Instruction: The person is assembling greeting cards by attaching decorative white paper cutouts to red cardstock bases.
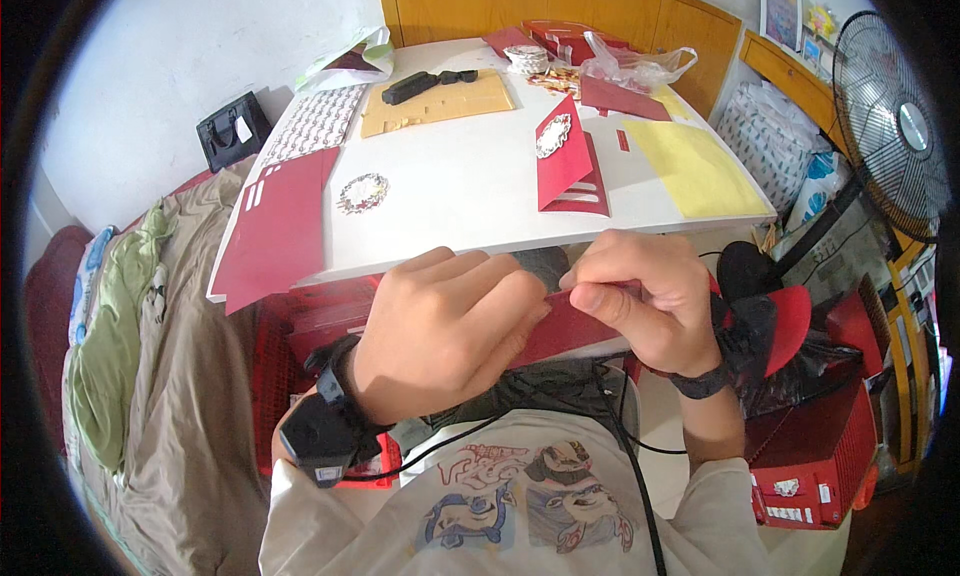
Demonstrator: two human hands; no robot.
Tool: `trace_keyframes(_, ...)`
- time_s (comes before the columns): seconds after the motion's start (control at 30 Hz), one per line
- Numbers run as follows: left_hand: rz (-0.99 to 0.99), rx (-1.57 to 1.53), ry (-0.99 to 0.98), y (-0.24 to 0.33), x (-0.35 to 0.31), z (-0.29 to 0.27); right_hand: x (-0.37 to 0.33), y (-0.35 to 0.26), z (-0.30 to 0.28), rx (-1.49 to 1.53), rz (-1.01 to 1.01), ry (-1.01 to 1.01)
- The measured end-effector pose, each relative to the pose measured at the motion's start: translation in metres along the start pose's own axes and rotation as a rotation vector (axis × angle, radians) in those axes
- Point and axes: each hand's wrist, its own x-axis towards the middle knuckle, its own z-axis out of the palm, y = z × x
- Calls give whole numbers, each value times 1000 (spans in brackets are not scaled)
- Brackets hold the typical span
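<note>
Just off the table's near edge, my two hands grip a dark red card [568, 336], which looks folded and is seen nearly edge-on. My left hand [455, 326] is closed, its knuckles up, covering the card's left part. My right hand [648, 301] pinches the upper edge between thumb and fingers. Beyond them on the white table [450, 201], a folded red card [566, 176] stands partly open with a pale ornate cutout on its face. A round wreath-like cutout [362, 193] lies flat to the left. Flat red cardstock [285, 221] overhangs the table's left front edge.
Farther back lie a sheet of small stickers [315, 121], a tan board [445, 104] with a black object, and a clear plastic bag [640, 66]. Yellow paper [692, 166] covers the right side. A standing fan [895, 126] is at right; red crates [815, 456] flank me.
</note>
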Motion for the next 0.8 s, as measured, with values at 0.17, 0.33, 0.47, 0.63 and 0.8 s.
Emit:
trace_keyframes(0.17,-46,13,-197,-7,-16,-3,-11,-3,-12,-115,26,19)
trace_keyframes(0.33,-39,-34,-109,-6,-28,-2,-18,-10,-24,-208,50,80)
trace_keyframes(0.47,10,139,-143,-4,-25,-6,-16,-9,-27,-228,15,116)
trace_keyframes(0.63,19,131,-105,-8,-27,1,-16,-6,-36,-225,11,200)
trace_keyframes(0.8,-18,235,-58,-4,-27,1,-18,1,-47,-190,12,226)
